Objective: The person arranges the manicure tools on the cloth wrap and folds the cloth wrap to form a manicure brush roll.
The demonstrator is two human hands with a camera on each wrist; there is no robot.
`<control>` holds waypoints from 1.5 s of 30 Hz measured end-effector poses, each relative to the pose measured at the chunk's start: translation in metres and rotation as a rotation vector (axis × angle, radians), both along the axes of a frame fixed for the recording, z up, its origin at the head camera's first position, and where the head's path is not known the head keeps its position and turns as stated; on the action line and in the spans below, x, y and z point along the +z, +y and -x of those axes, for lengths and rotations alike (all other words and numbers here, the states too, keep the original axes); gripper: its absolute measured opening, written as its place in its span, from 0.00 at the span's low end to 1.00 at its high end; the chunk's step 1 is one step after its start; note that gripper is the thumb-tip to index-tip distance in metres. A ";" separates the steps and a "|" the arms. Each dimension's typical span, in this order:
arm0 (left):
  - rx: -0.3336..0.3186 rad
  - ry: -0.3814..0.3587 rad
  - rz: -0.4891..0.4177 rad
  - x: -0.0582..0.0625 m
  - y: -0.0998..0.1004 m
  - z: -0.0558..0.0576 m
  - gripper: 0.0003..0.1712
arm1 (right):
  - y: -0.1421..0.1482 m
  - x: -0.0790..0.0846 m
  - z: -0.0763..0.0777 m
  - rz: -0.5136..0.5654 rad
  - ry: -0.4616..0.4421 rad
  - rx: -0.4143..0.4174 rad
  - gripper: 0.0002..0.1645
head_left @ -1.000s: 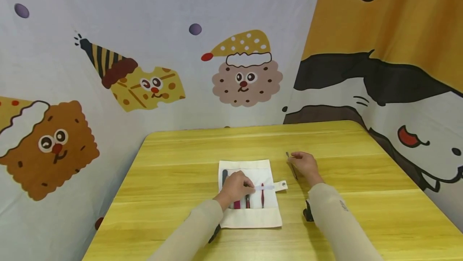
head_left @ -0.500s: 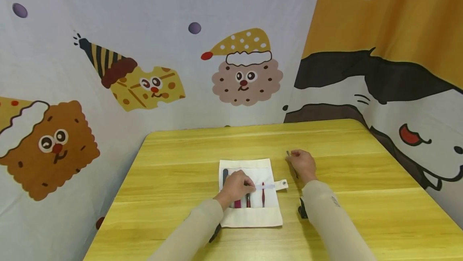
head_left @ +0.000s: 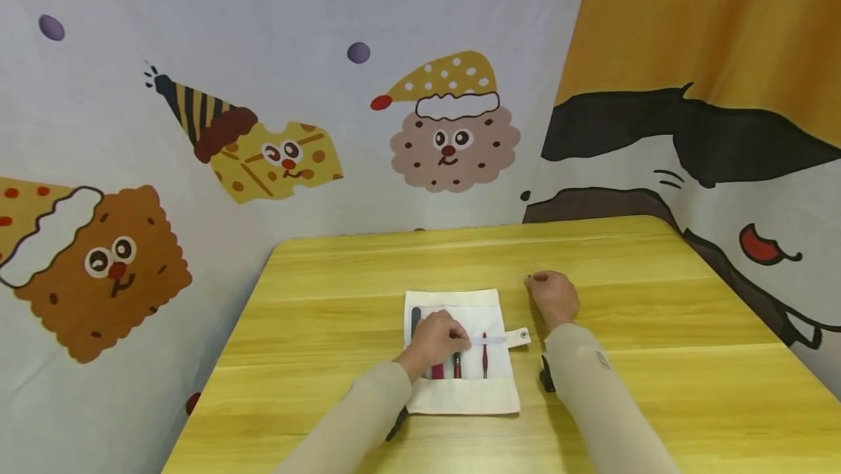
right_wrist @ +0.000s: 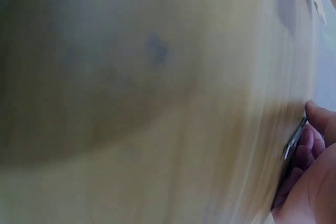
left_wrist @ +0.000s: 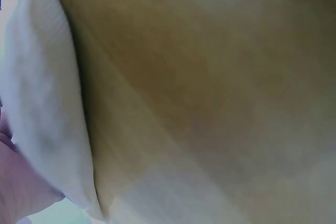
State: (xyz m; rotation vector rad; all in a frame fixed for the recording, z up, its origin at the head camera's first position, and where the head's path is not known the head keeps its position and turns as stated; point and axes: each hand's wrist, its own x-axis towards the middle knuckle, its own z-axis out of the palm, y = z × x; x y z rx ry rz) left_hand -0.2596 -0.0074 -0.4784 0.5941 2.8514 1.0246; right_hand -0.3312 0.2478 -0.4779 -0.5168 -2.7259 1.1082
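Observation:
A white fabric tool roll (head_left: 463, 396) lies unfolded on the table, with a snap tab (head_left: 519, 337) on its right. My left hand (head_left: 435, 339) rests over its middle, thumb and fingertips pinching the pale elastic band (head_left: 489, 341). Beneath the hand show a dark grey stick (head_left: 416, 318), a magenta tool (head_left: 437, 372) and a dark red-handled tool (head_left: 458, 367). A slim red tool (head_left: 485, 361) sits under the band further right. Right of the roll, my right hand (head_left: 555, 299) holds a thin metal tool (right_wrist: 295, 139), mostly hidden in the head view; its kind is unclear.
The yellow wood-grain table (head_left: 342, 277) extends around the roll on all sides. Behind it hangs a cartoon-printed curtain (head_left: 315, 43). A dark wrist device (head_left: 547, 375) shows at the right sleeve. Pale cloth (left_wrist: 44, 93) fills the left part of the left wrist view.
My right hand has turned, and the thin tool it holds is now largely hidden behind it. The left hand stays on the roll. The head view has shifted slightly.

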 end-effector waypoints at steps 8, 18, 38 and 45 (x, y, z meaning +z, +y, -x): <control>0.002 -0.004 -0.003 0.002 0.001 -0.001 0.05 | -0.001 -0.001 0.001 -0.033 0.009 -0.040 0.19; -0.002 0.009 0.009 0.000 0.002 0.000 0.06 | -0.001 -0.002 0.000 -0.043 0.040 -0.065 0.17; -0.019 0.013 0.004 0.002 0.001 -0.001 0.06 | 0.004 0.006 -0.019 0.030 0.045 0.050 0.20; -0.022 0.005 -0.015 0.003 0.000 -0.001 0.05 | 0.004 0.001 -0.019 -0.005 0.090 0.062 0.19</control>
